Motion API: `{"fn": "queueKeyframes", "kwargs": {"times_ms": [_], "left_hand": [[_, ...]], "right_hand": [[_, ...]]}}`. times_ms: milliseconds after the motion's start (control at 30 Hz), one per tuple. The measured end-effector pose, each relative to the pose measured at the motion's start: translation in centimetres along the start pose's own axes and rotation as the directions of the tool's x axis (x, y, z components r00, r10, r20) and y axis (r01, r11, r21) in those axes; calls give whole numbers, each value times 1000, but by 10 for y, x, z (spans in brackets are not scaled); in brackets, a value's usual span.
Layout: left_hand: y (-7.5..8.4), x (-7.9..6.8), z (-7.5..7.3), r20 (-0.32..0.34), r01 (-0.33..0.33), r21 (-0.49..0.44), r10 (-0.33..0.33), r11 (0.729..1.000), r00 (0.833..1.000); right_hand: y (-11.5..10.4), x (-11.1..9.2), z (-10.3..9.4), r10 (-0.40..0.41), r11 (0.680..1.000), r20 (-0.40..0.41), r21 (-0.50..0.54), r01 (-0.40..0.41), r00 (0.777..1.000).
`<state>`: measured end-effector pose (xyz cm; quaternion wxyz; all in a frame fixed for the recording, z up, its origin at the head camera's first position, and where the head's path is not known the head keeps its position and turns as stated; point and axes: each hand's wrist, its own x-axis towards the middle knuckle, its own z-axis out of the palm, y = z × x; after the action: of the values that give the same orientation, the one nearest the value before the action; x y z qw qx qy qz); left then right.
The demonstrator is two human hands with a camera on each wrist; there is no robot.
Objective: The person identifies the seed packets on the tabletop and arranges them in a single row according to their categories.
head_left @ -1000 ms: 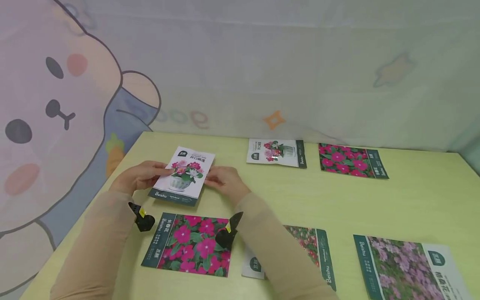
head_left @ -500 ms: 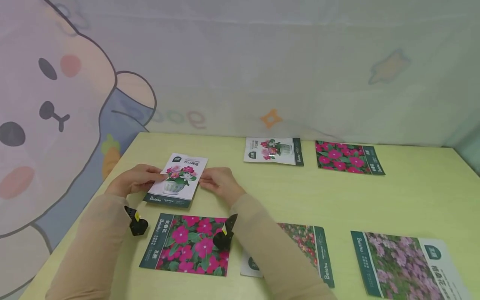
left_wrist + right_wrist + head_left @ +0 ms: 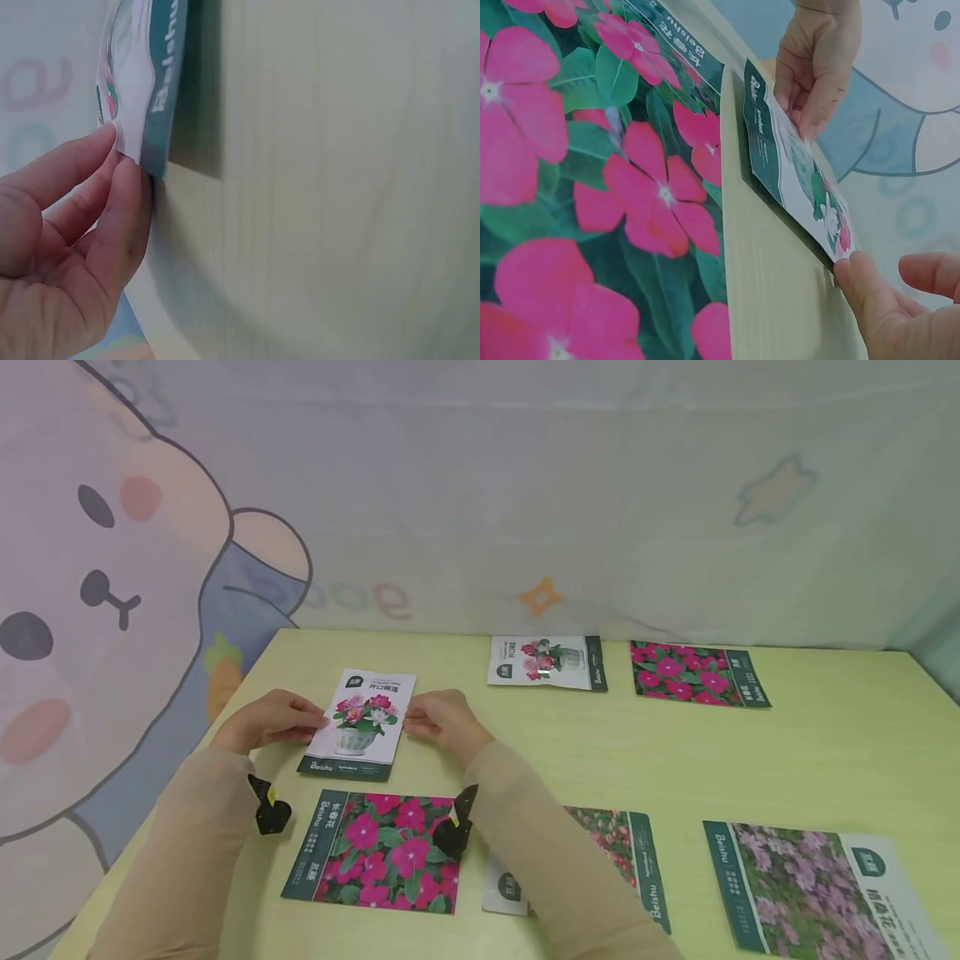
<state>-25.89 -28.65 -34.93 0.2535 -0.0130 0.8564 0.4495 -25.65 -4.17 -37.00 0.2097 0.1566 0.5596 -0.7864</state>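
Observation:
A white seed packet with a potted-flower picture and a dark green bottom band lies between both hands at the table's left. My left hand pinches its left edge; in the left wrist view the thumb is on the printed face, with fingers at the underside. A shadow beneath that corner shows it slightly raised. On the opposite edge, my right hand touches the packet with its fingertips, while its thumb stands apart in the right wrist view. Just below lies a pink-flower seed packet.
At the table's back lie another potted-flower packet and a smaller pink-flower packet. A red-flower packet is partly covered by the right sleeve. A purple-flower packet lies front right. A printed curtain hangs behind the table.
The held packet has come down toward the table and turned a little straighter. My right hand's fingers remain at its right edge. The whole head view has shifted slightly.

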Motion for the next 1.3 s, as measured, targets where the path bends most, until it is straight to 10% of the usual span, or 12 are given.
{"fn": "queueKeyframes", "kwargs": {"times_ms": [300,733,1067,1300], "left_hand": [[2,-3,-5,16,-20,1,20,1000,1000],[40,3,2,-131,-73,-34,68,997,989],[72,20,29,-107,-67,-159,50,985,993],[85,19,37,-64,-167,-182,158,969,985]], "right_hand": [[-8,-10,-10,-8,999,24,-38,9,1000],[-31,-11,-29,-59,995,0,-76,59,998],[-48,-14,-47,-61,994,0,-94,61,998],[-61,-15,-67,-62,998,-23,-23,62,998]]}}
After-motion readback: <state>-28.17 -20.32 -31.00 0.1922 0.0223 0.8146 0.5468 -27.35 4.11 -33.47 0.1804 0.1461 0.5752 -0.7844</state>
